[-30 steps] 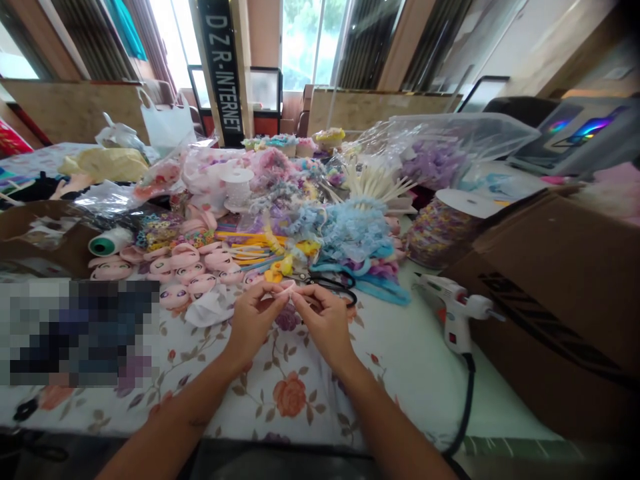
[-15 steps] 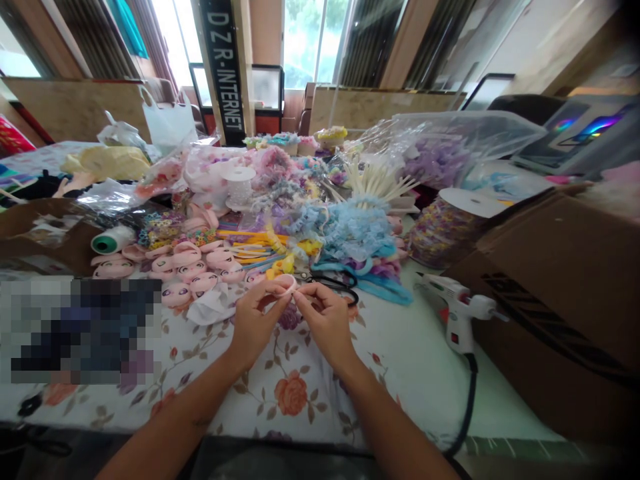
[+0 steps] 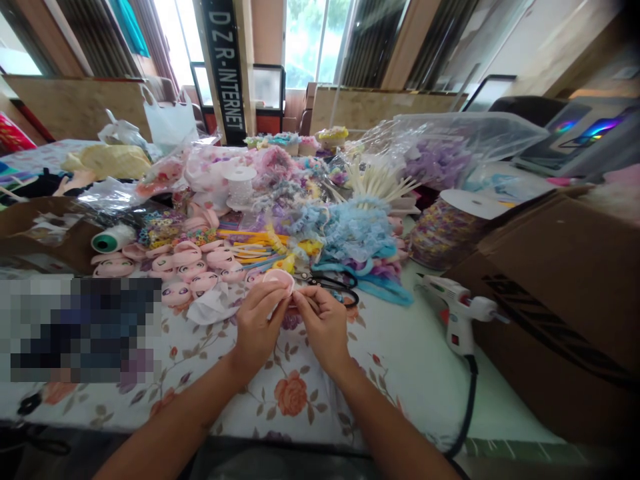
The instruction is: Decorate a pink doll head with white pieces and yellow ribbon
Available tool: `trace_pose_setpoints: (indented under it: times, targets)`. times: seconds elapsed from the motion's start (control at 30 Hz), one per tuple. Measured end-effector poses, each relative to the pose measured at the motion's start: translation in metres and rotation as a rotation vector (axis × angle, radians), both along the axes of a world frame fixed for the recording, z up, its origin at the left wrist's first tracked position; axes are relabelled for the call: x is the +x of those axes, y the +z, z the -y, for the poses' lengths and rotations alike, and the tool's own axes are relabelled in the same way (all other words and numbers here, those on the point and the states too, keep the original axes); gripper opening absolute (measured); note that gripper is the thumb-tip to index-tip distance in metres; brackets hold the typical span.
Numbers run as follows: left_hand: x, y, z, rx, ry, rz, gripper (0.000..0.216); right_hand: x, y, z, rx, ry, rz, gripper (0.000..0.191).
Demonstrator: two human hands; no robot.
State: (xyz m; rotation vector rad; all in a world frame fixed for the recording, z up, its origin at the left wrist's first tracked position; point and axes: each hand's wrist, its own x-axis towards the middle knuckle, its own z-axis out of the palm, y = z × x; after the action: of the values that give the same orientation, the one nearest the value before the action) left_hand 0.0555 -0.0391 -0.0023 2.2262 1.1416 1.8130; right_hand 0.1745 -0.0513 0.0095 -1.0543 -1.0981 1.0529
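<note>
Above the flowered cloth, my left hand [image 3: 261,320] pinches a small pale pink ring-shaped fabric piece [image 3: 279,276] between thumb and fingers. My right hand [image 3: 321,323] meets it at the piece's right edge, fingertips pressed together on it. Fingers cover much of the piece, so its full shape is hidden. Just beyond the hands lie black-handled scissors [image 3: 345,283]. To the left, several pink pieces with printed eyes [image 3: 191,268] sit in a cluster beside a crumpled white scrap [image 3: 213,307].
A white glue gun [image 3: 457,313] with a black cord rests at right, against a large cardboard box [image 3: 560,320]. Light-blue ruffled trim [image 3: 345,230], yellow strips [image 3: 255,239], a big spool [image 3: 445,227] and a thread cone [image 3: 113,239] crowd the table's far half.
The pink piece has turned and now shows a wider round opening, up and left of the fingertips. Both hands have shifted only slightly and still hold it.
</note>
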Motion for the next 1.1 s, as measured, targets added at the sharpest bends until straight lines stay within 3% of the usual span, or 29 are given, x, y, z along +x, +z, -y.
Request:
trace_pose_setpoints:
  times: [0.3,0.57,0.8,1.1]
  targets:
    - [-0.0036,0.0004,-0.0012,0.029,-0.073,-0.039,0.024,0.0009,0.0007,-0.001,-0.01,-0.018,-0.083,0.013]
    - [-0.0048,0.003,-0.0034,0.024,0.051,-0.008,0.022,-0.0023,0.0045,-0.0008,-0.067,0.067,-0.265,0.016]
    - [-0.0069,0.0025,-0.0029,0.03,0.076,0.027,0.018,-0.0033,0.004,-0.001,-0.066,0.091,-0.23,0.017]
    - [0.0008,0.0024,0.0022,0.022,0.06,0.035,0.016,-0.0031,-0.0012,0.0019,-0.051,-0.034,-0.116,0.018]
